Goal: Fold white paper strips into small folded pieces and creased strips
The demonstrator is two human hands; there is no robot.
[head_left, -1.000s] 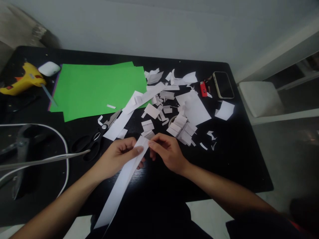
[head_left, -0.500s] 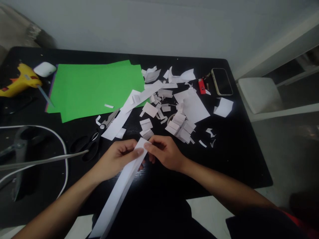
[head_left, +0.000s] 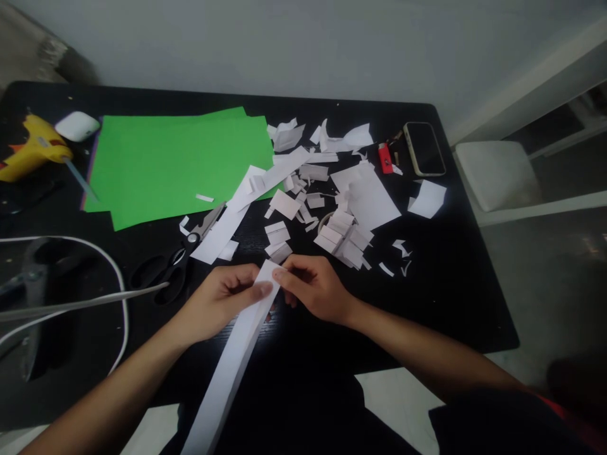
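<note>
A long white paper strip [head_left: 227, 360], folded lengthwise, slants from the bottom edge of the view up to its far end above the table's front part. My left hand [head_left: 225, 300] is closed on it, thumb on top and fingers underneath. At the far right corner, my right hand [head_left: 315, 287] pinches the same strip between thumb and fingers. Just beyond the hands lie small folded paper pieces [head_left: 277, 234]. Black-handled scissors [head_left: 183, 259] rest open to the left, their blades beside another long white strip [head_left: 220, 234].
Green paper sheets [head_left: 175, 164] cover the back left, near a yellow glue gun [head_left: 38, 148] and a white case [head_left: 77, 126]. White cables [head_left: 95, 297] cross the left side. Paper scraps [head_left: 344, 237] spread over the middle. A red lighter [head_left: 385, 158] and a phone [head_left: 424, 148] lie back right.
The view has shifted slightly, so the table's things sit a little higher and further left. Both hands keep their hold on the paper strip, nearly unmoved.
</note>
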